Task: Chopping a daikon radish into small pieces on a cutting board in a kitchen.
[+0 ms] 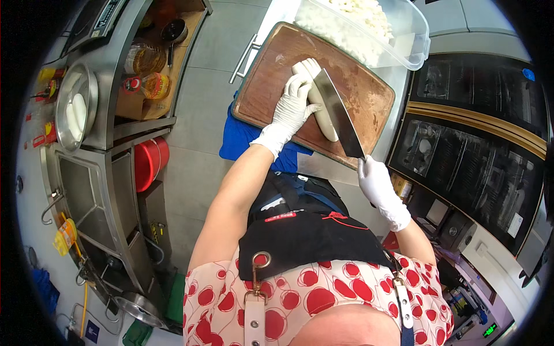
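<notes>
On a brown wooden cutting board (pixel 268 65) lie long pale peeled pieces of food (pixel 322 114), possibly root vegetable, placed side by side. My left hand (pixel 294 104), in a thin white glove, presses on them with bent fingers. My right hand (pixel 378 186), also gloved, grips the handle of a broad cleaver (pixel 342 114). The blade stands along the right side of the pale pieces, its far corner close to their far end. Beyond the board, a clear plastic tub (pixel 413 47) holds many small white cut pieces (pixel 361 21).
A blue cloth (pixel 242 134) hangs under the board's near left edge. At the left, a metal bowl (pixel 93 99) with more long white pieces stands beside a steel sink (pixel 82 194). A red bucket (pixel 145 164) is below the counter. Dark glass-fronted cabinets (pixel 467 164) stand at the right.
</notes>
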`<control>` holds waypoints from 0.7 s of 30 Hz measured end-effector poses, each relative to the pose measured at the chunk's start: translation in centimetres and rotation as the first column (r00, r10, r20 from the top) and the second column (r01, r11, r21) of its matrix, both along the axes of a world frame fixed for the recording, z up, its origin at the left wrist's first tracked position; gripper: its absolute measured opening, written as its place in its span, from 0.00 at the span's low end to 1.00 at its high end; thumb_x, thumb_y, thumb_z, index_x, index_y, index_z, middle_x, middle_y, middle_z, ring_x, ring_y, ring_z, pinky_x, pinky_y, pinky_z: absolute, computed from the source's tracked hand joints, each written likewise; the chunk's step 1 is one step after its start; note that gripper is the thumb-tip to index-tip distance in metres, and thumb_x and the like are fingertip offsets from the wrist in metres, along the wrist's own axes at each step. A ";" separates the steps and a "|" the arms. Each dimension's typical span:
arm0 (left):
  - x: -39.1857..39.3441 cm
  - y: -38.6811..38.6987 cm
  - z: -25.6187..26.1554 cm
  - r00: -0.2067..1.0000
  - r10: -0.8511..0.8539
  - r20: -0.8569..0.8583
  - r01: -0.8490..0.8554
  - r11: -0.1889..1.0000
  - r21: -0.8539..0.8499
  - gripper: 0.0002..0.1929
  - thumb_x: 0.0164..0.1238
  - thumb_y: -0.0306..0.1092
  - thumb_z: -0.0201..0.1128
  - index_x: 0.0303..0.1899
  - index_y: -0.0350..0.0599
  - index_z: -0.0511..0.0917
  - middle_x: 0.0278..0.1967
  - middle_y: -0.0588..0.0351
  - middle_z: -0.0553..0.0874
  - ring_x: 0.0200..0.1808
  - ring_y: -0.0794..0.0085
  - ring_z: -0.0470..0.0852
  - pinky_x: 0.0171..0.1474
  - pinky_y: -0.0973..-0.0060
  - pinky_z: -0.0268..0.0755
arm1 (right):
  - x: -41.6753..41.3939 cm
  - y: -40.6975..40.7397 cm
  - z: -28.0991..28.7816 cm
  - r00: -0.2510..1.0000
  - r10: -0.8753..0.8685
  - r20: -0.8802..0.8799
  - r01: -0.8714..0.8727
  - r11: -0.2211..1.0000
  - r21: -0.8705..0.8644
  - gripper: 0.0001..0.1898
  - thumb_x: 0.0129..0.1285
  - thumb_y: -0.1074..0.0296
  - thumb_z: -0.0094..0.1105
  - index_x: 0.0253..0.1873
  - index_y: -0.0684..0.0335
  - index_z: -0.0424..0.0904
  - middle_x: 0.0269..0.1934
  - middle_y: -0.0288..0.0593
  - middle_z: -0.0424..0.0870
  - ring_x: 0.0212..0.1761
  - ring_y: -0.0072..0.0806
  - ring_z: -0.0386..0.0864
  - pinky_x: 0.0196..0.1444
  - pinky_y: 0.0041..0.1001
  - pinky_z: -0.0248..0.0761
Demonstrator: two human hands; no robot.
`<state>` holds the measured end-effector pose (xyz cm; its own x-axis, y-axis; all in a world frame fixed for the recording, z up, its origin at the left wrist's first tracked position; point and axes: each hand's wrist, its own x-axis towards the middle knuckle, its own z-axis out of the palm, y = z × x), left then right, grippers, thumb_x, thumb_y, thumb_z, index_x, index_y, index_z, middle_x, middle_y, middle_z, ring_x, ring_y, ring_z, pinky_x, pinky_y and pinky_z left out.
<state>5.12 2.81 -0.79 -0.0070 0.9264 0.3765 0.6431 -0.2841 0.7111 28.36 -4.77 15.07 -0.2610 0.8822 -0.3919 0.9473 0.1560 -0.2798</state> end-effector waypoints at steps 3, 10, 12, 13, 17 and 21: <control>0.1 0.1 0.0 1.000 -0.022 -0.013 0.023 0.999 0.025 0.33 0.46 0.41 0.79 0.53 0.38 0.72 0.61 0.45 0.68 0.66 0.48 0.66 0.67 0.58 0.66 | -1.3 -0.3 -3.7 0.998 -0.045 -0.042 0.050 0.993 0.103 0.10 0.70 0.66 0.54 0.36 0.67 0.73 0.21 0.59 0.79 0.25 0.55 0.81 0.32 0.49 0.74; 0.0 -0.2 0.1 1.000 -0.016 0.005 0.016 1.000 0.007 0.32 0.47 0.38 0.78 0.54 0.38 0.73 0.61 0.44 0.69 0.65 0.48 0.66 0.67 0.59 0.66 | 0.0 0.7 -5.8 0.974 -0.041 -0.222 0.075 0.987 0.146 0.09 0.70 0.67 0.54 0.38 0.65 0.74 0.24 0.58 0.80 0.28 0.55 0.81 0.32 0.47 0.73; -0.1 -0.3 0.0 1.000 -0.017 0.007 0.017 1.000 0.003 0.31 0.48 0.38 0.78 0.53 0.38 0.73 0.61 0.45 0.69 0.65 0.48 0.67 0.67 0.59 0.65 | 0.2 1.1 -4.9 0.954 -0.070 -0.292 0.102 0.990 0.094 0.08 0.70 0.67 0.54 0.39 0.65 0.76 0.26 0.59 0.80 0.31 0.55 0.81 0.34 0.46 0.72; -0.1 -0.3 -0.1 0.999 -0.013 0.039 0.012 1.000 0.004 0.30 0.48 0.37 0.78 0.53 0.38 0.74 0.61 0.45 0.69 0.64 0.48 0.68 0.67 0.59 0.66 | 0.1 1.0 -4.3 0.953 -0.067 -0.295 0.099 0.991 0.096 0.08 0.70 0.67 0.54 0.39 0.65 0.76 0.26 0.59 0.80 0.31 0.55 0.81 0.34 0.46 0.72; 0.0 -0.2 -0.8 0.992 0.015 0.125 -0.019 0.999 0.028 0.27 0.51 0.32 0.76 0.52 0.37 0.74 0.60 0.45 0.70 0.63 0.48 0.69 0.66 0.59 0.66 | -1.1 1.0 -1.3 0.957 -0.105 -0.271 0.148 0.979 0.141 0.07 0.70 0.68 0.55 0.40 0.65 0.76 0.26 0.60 0.80 0.30 0.56 0.80 0.34 0.45 0.72; 0.1 -0.2 -0.7 0.990 0.034 0.136 -0.040 0.998 0.043 0.25 0.52 0.29 0.75 0.52 0.39 0.74 0.57 0.44 0.73 0.61 0.49 0.72 0.64 0.60 0.68 | -1.8 1.5 -0.6 0.946 -0.119 -0.300 0.154 0.983 0.096 0.07 0.70 0.68 0.55 0.39 0.64 0.75 0.27 0.59 0.80 0.30 0.56 0.80 0.33 0.46 0.72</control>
<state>5.19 2.64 -1.50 -0.0945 0.9066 0.4114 0.5530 -0.2958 0.7789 26.60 -3.29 14.46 -0.2220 0.9525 -0.2086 0.8412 0.0790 -0.5349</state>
